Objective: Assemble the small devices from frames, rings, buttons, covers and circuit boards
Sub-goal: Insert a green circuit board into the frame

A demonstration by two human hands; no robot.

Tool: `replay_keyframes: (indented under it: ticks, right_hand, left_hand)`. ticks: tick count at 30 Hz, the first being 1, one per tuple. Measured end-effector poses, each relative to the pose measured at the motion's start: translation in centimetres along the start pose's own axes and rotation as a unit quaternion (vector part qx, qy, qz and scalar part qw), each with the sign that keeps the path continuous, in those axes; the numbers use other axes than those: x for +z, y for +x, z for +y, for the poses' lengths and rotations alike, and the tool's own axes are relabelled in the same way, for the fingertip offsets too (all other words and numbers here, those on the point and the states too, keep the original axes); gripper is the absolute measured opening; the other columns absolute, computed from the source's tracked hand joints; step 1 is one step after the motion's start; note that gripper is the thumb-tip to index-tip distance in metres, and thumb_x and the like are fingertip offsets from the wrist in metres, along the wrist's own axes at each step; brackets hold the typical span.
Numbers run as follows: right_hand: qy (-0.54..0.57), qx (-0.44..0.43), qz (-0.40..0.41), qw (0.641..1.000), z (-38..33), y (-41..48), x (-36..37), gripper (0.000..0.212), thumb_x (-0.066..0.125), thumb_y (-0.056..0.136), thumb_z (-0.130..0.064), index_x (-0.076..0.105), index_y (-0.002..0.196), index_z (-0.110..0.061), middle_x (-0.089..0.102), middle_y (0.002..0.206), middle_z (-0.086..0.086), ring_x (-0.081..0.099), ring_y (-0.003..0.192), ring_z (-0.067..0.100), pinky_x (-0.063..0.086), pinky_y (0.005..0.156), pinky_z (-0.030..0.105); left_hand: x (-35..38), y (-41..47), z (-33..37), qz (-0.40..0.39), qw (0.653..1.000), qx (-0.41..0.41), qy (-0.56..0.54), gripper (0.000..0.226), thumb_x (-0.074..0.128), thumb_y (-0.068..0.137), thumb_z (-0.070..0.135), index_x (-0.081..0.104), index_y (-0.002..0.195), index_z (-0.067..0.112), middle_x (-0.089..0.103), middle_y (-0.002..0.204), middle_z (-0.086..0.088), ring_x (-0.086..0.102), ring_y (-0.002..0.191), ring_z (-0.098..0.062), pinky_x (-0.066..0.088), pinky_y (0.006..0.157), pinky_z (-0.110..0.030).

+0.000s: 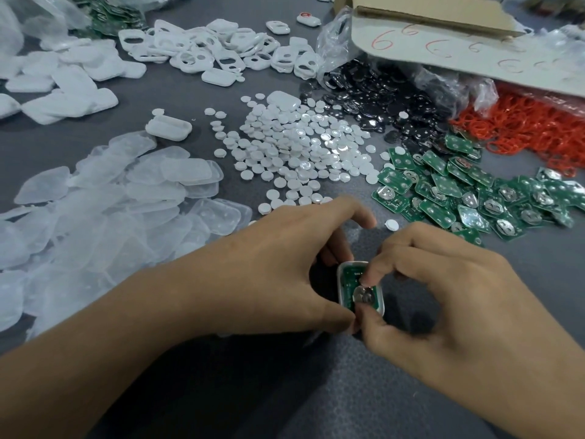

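Observation:
A small white device frame (343, 289) with a green circuit board (350, 280) seated in it sits low in the middle of the view. My left hand (278, 264) grips the frame from the left between thumb and fingers. My right hand (443, 286) pinches the board from the right, its forefinger tip and thumb pressing by the round metal battery clip (364, 294). Behind lie a heap of white round buttons (294, 153), green circuit boards (474, 191), red rings (522, 128), white frames (221, 49) and clear covers (126, 198).
Dark round discs (380, 96) spill from a plastic bag beside a cardboard box flap (459, 49) marked with red 6s at the upper right. White back shells (63, 80) lie at the upper left. One finished device with a red mark (308, 19) rests at the far edge.

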State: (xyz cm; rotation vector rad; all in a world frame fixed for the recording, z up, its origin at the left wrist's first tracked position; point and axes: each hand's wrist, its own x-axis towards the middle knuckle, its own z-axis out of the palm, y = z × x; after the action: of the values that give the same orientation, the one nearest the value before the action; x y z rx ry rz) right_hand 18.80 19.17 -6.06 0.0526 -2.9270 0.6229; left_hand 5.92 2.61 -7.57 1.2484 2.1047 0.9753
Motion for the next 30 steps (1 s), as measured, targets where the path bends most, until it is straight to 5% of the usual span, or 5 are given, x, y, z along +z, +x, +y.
replay_keyframes:
  ticks: [6,12,18,30]
  right_hand:
    - [0.004,-0.003,0.016,1.0,0.08,-0.01,0.12,0.018,0.069,0.071,-0.045,0.064,0.086,-0.035,0.058,0.093,-0.016,0.063,0.085,0.007,0.055,0.071,0.035]
    - [0.014,0.0,0.036,0.999,0.13,0.09,-0.25,0.019,0.069,0.07,-0.045,0.064,0.085,-0.034,0.06,0.094,-0.016,0.061,0.088,0.005,0.04,0.072,0.009]
    - [-0.008,-0.004,0.002,1.0,0.35,-0.04,0.01,0.019,0.066,0.071,-0.047,0.063,0.085,-0.035,0.056,0.092,-0.016,0.061,0.086,0.007,0.055,0.073,0.036]
    - [-0.018,0.003,0.001,1.0,0.4,-0.04,-0.12,0.017,0.066,0.075,-0.048,0.068,0.086,-0.034,0.058,0.093,-0.016,0.062,0.087,0.01,0.056,0.072,0.037]
  left_hand:
    - [0.1,0.04,-0.29,-0.002,1.0,0.009,0.01,0.074,0.089,0.066,0.049,0.048,0.127,0.049,0.062,0.104,0.021,0.059,0.104,0.004,0.045,0.083,-0.011]
    - [0.1,0.05,-0.37,-0.001,0.999,0.02,0.03,0.056,0.086,0.065,0.053,0.058,0.113,0.046,0.06,0.1,0.023,0.058,0.1,0.003,0.047,0.076,-0.015]
    - [0.01,0.18,-0.51,0.002,0.999,0.027,0.033,0.052,0.09,0.065,0.052,0.066,0.109,0.042,0.061,0.1,0.021,0.059,0.099,0.001,0.048,0.078,-0.016]
    - [-0.14,0.23,-0.49,-0.006,0.999,0.02,0.037,0.055,0.092,0.063,0.053,0.068,0.112,0.042,0.062,0.1,0.023,0.058,0.1,0.004,0.046,0.079,-0.011]
